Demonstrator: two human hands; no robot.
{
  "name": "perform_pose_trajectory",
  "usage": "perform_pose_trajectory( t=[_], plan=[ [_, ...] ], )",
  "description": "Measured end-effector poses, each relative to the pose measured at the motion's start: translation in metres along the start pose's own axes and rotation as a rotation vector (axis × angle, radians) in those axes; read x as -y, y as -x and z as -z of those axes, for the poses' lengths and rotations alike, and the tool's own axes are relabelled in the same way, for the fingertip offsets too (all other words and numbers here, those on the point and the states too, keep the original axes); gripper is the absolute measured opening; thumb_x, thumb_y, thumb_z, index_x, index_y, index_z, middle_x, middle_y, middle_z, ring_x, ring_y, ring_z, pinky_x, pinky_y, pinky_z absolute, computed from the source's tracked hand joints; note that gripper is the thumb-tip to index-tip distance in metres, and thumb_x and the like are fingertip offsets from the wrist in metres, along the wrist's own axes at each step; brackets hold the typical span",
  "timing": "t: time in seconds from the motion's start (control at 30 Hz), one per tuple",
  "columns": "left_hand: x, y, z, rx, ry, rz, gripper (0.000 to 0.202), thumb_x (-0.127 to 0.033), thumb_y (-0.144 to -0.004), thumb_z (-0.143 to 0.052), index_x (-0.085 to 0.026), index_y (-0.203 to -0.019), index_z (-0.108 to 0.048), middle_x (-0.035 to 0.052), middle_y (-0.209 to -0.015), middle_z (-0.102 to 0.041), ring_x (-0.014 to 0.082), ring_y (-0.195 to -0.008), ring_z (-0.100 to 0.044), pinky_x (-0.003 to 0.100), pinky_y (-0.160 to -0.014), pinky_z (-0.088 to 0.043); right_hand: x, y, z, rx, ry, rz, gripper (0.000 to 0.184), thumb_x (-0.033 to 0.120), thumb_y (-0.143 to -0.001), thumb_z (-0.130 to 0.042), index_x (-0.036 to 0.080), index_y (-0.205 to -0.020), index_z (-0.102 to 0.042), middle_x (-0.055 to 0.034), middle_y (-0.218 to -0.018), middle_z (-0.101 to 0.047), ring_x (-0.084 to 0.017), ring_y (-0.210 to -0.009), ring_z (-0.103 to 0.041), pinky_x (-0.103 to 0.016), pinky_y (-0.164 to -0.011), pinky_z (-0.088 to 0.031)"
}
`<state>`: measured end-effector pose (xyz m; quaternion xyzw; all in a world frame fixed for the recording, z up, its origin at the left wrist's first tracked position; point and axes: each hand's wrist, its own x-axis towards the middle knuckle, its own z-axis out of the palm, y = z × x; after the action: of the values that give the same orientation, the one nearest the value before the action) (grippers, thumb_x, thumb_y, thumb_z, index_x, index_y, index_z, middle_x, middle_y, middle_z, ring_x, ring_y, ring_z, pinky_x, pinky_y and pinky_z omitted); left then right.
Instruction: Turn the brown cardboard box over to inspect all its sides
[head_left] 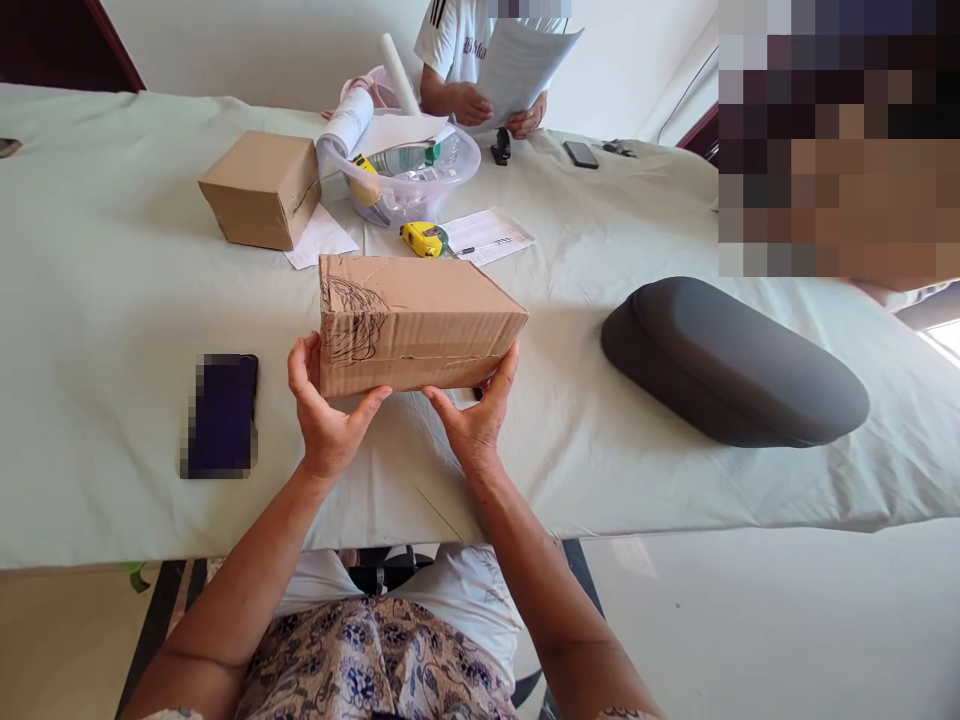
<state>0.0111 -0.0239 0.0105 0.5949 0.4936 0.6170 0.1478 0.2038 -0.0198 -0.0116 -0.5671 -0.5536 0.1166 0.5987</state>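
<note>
We see left hand [324, 405] & right hand [475, 415] both half-open, cupping near ends of a scribbled cardboard box [415, 322] on the sheeted table [112, 300], w/ phone [222, 413] to left, grey case [731, 362] to right, tape measure [422, 239] beyond.

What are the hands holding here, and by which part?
Both hold the long cardboard box: the left hand at its scribbled left end, the right hand under its right end, along the near bottom edge.
</note>
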Motion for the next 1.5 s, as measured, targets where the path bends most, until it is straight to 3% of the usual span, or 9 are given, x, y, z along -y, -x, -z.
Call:
perform_pose_trajectory(
  t=[0.23,0.37,0.67,0.87,1.07,1.23,1.37,1.5],
  plan=[
    [-0.003,0.001,-0.006,-0.092,0.060,0.112,0.093,-0.058,-0.070,-0.086,-0.025,-0.140,-0.035,0.0178,-0.145,-0.046,0.0282,-0.137,-0.054,0.042,-0.109,-0.053,0.003,0.002,-0.001,0.020,-0.045,-0.024,0.113,0.061,-0.076,-0.081,0.029,-0.163,-0.016,-0.0187,-0.167,-0.027,-0.035,-0.155,-0.032,-0.060,-0.119,-0.041],
    [-0.003,0.002,-0.008,-0.113,0.082,0.130,0.086,-0.055,-0.072,-0.086,-0.023,-0.135,-0.037,0.0173,-0.141,-0.049,0.0272,-0.131,-0.058,0.042,-0.106,-0.054,0.007,0.004,0.000,0.015,-0.029,-0.009,0.111,0.060,-0.076,-0.080,0.030,-0.163,-0.017,-0.0183,-0.165,-0.031,-0.035,-0.155,-0.033,-0.059,-0.119,-0.041],
    [-0.003,0.014,-0.014,-0.055,-0.088,0.152,0.118,-0.063,-0.060,-0.090,-0.020,-0.148,-0.024,0.0240,-0.150,-0.041,0.0356,-0.141,-0.048,0.052,-0.117,-0.042,0.008,0.008,-0.004,0.021,0.050,-0.005,0.125,0.064,-0.065,-0.087,0.027,-0.162,-0.017,-0.0210,-0.162,-0.033,-0.041,-0.154,-0.032,-0.065,-0.121,-0.035],
    [-0.001,0.014,-0.014,-0.078,-0.143,0.167,0.122,-0.063,-0.057,-0.091,-0.018,-0.148,-0.023,0.0260,-0.150,-0.040,0.0368,-0.141,-0.047,0.053,-0.118,-0.041,0.011,0.009,-0.005,-0.013,0.064,0.022,0.120,0.064,-0.067,-0.086,0.028,-0.161,-0.021,-0.0201,-0.160,-0.036,-0.039,-0.152,-0.034,-0.065,-0.122,-0.034],
    [-0.003,0.010,-0.012,-0.067,-0.080,0.185,0.113,-0.060,-0.063,-0.089,-0.021,-0.148,-0.025,0.0229,-0.151,-0.042,0.0345,-0.141,-0.048,0.052,-0.119,-0.040,0.009,0.006,-0.003,-0.024,0.015,0.020,0.102,0.058,-0.076,-0.082,0.030,-0.159,-0.029,-0.0172,-0.157,-0.043,-0.034,-0.147,-0.043,-0.058,-0.118,-0.042],
    [-0.005,0.003,-0.008,-0.074,0.020,0.214,0.095,-0.059,-0.073,-0.083,-0.023,-0.146,-0.034,0.0185,-0.148,-0.046,0.0303,-0.137,-0.053,0.046,-0.113,-0.047,0.010,-0.002,0.003,0.039,-0.186,-0.099,0.074,0.053,-0.088,-0.070,0.030,-0.153,-0.043,-0.0148,-0.153,-0.052,-0.027,-0.137,-0.055,-0.045,-0.104,-0.055],
    [-0.004,-0.004,-0.005,-0.050,0.142,0.249,0.087,-0.060,-0.078,-0.078,-0.024,-0.146,-0.036,0.0175,-0.147,-0.048,0.0289,-0.136,-0.054,0.042,-0.107,-0.053,0.011,-0.008,0.008,0.043,-0.288,-0.147,0.052,0.049,-0.095,-0.060,0.028,-0.143,-0.056,-0.0121,-0.145,-0.062,-0.026,-0.129,-0.061,-0.042,-0.097,-0.059],
    [0.000,-0.008,-0.003,-0.052,0.179,0.211,0.080,-0.064,-0.085,-0.069,-0.024,-0.147,-0.039,0.0170,-0.145,-0.053,0.0276,-0.136,-0.055,0.040,-0.107,-0.053,0.010,-0.009,0.010,0.056,-0.291,-0.155,0.045,0.046,-0.098,-0.055,0.029,-0.140,-0.060,-0.0109,-0.140,-0.066,-0.024,-0.116,-0.066,-0.039,-0.085,-0.060]
  ],
)
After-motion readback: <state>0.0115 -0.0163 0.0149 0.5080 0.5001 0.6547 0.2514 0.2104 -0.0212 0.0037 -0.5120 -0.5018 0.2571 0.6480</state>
